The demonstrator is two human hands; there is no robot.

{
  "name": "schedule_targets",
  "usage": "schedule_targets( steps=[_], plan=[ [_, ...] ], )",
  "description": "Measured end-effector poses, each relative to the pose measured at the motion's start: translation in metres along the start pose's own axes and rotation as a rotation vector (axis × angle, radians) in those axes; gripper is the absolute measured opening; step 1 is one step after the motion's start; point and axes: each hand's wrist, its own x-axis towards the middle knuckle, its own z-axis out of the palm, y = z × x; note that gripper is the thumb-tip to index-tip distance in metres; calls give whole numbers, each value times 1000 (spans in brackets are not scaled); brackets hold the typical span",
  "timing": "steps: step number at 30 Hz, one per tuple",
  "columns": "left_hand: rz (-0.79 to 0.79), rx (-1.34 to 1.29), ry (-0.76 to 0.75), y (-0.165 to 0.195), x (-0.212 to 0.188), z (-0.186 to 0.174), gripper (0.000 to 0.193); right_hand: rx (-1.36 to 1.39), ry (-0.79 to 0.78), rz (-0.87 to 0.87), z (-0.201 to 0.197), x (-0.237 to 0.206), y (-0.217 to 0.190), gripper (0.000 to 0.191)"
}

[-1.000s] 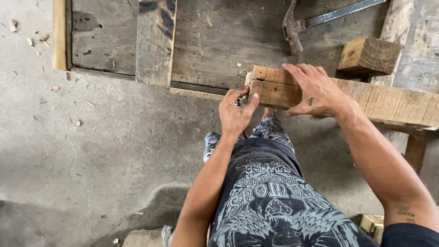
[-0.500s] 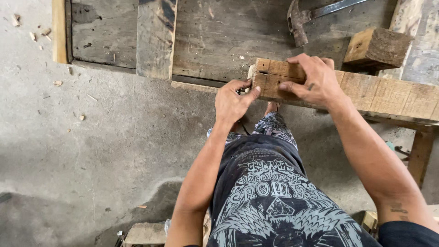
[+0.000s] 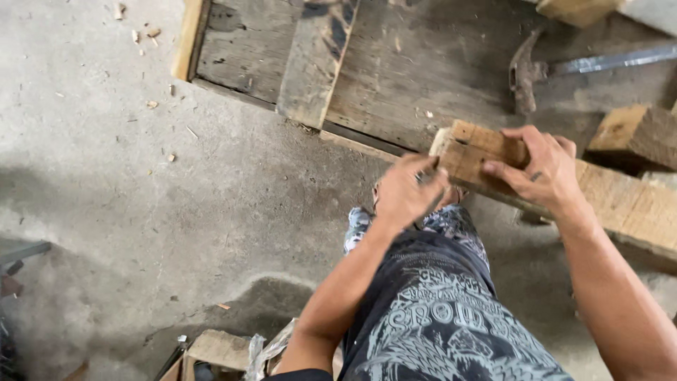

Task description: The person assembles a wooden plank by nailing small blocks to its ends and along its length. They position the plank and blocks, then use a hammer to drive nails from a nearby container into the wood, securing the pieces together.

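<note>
The wooden beam (image 3: pixel 620 201) lies with its long axis running from upper left to lower right, its cut end pointing left. The right hand (image 3: pixel 539 166) grips that end from above; the left hand (image 3: pixel 405 190), curled and blurred, touches the end face.

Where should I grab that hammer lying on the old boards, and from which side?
Take the hammer by its long metal handle, reaching from the right. The handle lies flat and bare on the boards, while the head points toward the wooden beam.
</note>
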Motion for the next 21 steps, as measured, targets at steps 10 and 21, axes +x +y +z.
schedule_targets(
  steps=[10,21],
  plan=[
    [-155,-57,87,8,-2,18,35,-135,-57,43,11,5,8,79],
    [39,-91,239,-17,-8,29,32,3,-29,15,-4,4,-11,70]
  ],
)
